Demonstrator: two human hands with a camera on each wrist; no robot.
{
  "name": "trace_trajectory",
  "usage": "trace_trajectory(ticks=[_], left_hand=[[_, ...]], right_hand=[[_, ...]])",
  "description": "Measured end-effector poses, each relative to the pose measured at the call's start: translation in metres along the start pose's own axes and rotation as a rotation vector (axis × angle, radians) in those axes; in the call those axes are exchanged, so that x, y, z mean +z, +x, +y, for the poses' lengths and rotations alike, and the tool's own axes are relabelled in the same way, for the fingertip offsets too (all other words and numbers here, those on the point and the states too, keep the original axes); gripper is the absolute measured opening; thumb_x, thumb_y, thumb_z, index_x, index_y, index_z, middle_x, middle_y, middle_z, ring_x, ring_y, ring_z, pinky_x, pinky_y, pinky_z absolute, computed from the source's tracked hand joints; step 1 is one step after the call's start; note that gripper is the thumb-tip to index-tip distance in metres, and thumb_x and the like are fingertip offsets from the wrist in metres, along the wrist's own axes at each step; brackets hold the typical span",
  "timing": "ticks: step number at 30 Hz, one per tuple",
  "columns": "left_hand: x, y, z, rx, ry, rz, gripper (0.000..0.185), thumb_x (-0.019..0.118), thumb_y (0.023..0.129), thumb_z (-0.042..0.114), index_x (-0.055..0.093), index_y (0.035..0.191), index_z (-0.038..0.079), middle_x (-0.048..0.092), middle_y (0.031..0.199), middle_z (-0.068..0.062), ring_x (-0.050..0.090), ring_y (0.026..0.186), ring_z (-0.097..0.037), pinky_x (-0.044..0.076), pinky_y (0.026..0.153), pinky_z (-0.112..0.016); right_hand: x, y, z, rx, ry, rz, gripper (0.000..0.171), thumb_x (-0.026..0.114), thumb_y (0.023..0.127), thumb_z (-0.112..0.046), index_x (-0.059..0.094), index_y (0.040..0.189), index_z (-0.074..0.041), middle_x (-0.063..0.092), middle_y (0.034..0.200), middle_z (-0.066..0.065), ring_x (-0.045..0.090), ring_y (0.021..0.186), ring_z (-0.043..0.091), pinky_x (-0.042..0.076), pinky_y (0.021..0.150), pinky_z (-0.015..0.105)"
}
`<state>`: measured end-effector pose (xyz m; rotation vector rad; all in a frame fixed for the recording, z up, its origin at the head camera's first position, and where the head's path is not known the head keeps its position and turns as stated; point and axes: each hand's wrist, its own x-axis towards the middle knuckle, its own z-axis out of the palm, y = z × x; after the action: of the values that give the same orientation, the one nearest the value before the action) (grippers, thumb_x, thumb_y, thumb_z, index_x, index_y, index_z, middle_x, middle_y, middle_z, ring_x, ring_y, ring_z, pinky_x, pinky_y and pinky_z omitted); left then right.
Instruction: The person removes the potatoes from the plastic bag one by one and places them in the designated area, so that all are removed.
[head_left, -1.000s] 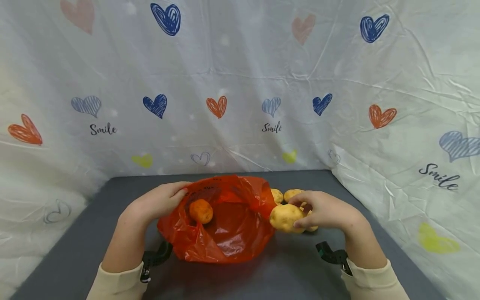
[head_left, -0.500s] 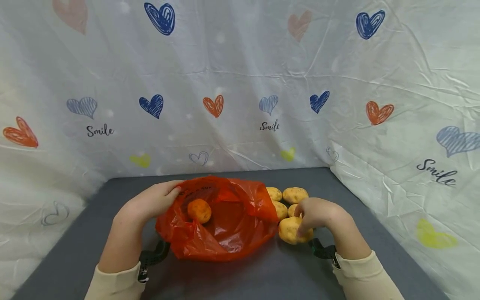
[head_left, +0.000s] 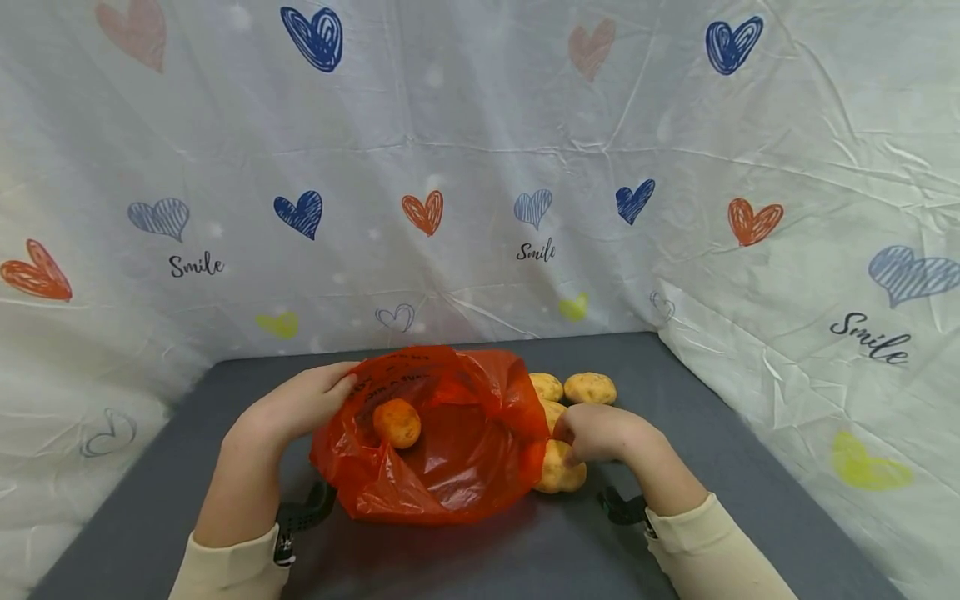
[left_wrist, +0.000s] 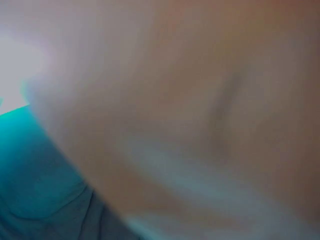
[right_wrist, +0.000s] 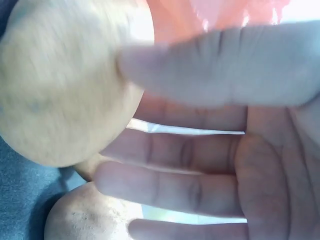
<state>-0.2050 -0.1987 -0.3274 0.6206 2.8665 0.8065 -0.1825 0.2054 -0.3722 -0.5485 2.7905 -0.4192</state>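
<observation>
In the head view a thin red plastic bag (head_left: 442, 500) lies with its mouth facing me. Its upper left rim is gripped by my left hand (head_left: 300, 404). Inside sits one rounded, orange-tinted thing (head_left: 397, 423) that looks like a potato. My right hand (head_left: 607, 433) holds a yellow potato (head_left: 561, 468) against the bag's right side. The right wrist view shows the thumb (right_wrist: 185, 67) pressed on this potato (right_wrist: 70, 85), with the fingers partly behind it. Skin fills most of the left wrist view, so the left fingertips are hidden there.
More potatoes lie on the dark grey table (head_left: 480, 567) behind the right hand, including one at the back (head_left: 590, 388) and another beside the bag (head_left: 546, 387). A white curtain (head_left: 465, 100) printed with hearts hangs along the table's back and sides.
My right hand, holding the potato, first dipped down and rightward, then slid left until the potato met the bag's side. The left hand keeps its grip on the rim.
</observation>
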Motion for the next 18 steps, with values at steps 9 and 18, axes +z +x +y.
trace_trajectory(ticks=[9, 18], left_hand=[[-0.001, -0.007, -0.002, -0.004, 0.014, 0.002, 0.051, 0.041, 0.111, 0.029, 0.044, 0.155, 0.003, 0.05, 0.149, -0.023, 0.045, 0.137, -0.046, 0.036, 0.109, -0.066], [0.002, 0.001, 0.002, 0.031, 0.014, -0.004, 0.049, 0.041, 0.111, 0.026, 0.045, 0.155, 0.004, 0.049, 0.152, -0.02, 0.042, 0.14, -0.043, 0.033, 0.113, -0.064]], right_hand=[[-0.006, -0.001, -0.006, -0.014, -0.032, 0.049, 0.026, 0.076, 0.085, -0.004, 0.074, 0.112, -0.005, 0.067, 0.095, 0.001, 0.058, 0.08, 0.015, 0.053, 0.077, 0.037], [-0.022, -0.03, -0.022, -0.144, -0.088, 0.335, 0.015, 0.067, 0.093, -0.012, 0.074, 0.106, -0.01, 0.063, 0.091, -0.008, 0.059, 0.082, 0.014, 0.052, 0.074, 0.035]])
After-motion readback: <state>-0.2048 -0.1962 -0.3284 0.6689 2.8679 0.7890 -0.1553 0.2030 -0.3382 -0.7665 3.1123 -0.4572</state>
